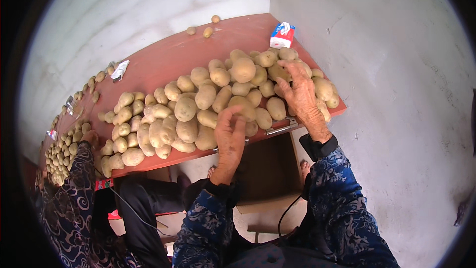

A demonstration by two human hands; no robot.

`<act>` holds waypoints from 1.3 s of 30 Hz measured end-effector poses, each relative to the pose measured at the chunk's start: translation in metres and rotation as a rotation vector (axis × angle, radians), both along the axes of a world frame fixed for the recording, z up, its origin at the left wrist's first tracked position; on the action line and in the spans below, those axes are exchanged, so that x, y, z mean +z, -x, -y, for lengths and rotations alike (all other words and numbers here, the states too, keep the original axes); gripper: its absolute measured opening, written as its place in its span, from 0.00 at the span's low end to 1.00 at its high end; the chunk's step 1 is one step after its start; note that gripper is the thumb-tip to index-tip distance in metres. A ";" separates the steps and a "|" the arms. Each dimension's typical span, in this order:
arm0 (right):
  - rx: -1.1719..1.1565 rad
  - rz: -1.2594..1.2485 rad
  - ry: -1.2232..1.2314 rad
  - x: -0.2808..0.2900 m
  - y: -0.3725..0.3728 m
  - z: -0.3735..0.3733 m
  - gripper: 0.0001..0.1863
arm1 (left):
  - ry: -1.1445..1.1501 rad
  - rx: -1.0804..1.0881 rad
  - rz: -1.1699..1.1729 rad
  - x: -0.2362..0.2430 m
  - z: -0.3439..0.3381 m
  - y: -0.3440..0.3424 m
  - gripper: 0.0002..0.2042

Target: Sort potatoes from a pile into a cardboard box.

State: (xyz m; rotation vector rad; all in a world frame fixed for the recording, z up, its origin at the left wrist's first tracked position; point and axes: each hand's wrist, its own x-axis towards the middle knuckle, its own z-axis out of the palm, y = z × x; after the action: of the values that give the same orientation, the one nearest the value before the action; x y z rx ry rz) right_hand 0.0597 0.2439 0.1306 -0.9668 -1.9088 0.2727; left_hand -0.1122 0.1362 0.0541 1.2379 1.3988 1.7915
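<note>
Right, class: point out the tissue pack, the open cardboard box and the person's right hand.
Tissue pack (282, 36), head view: middle of its wrapper.
Cardboard box (271, 174), head view: its shadowed inside.
Right hand (302, 95), head view: back of the hand.

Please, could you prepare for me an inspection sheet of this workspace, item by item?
Surface: flat reddish table with silver metal bar fitting at its near edge.
Job's things: many rounded yellow-brown potatoes, heaped mostly along that edge.
Clutter: red, white and blue tissue pack behind the pile's right end; crumpled white packet, back left.
Hands: left hand at the pile's front; right hand over its right end; grips unclear.
Cables: thin black cable beside the blue patterned right sleeve; second thin cable, lower left.
Surroundings: pale smudged walls; open brown cardboard box below the table; co-worker's dark patterned sleeve at left.
</note>
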 end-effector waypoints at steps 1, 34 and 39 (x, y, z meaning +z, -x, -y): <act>-0.027 0.035 -0.102 0.001 0.003 -0.004 0.25 | -0.002 0.008 0.006 0.001 0.001 0.000 0.13; -0.055 0.122 -0.139 -0.024 0.036 -0.059 0.18 | 0.086 -0.038 -0.072 0.008 0.012 0.004 0.12; -0.061 0.111 -0.155 -0.026 0.036 -0.058 0.19 | 0.067 -0.033 -0.131 0.009 0.012 0.004 0.12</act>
State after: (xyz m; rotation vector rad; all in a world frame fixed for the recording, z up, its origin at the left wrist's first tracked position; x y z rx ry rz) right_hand 0.0239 0.3014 0.1046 -0.9508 -1.9651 0.0350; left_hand -0.1160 0.1245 0.0630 1.3562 1.4888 1.6539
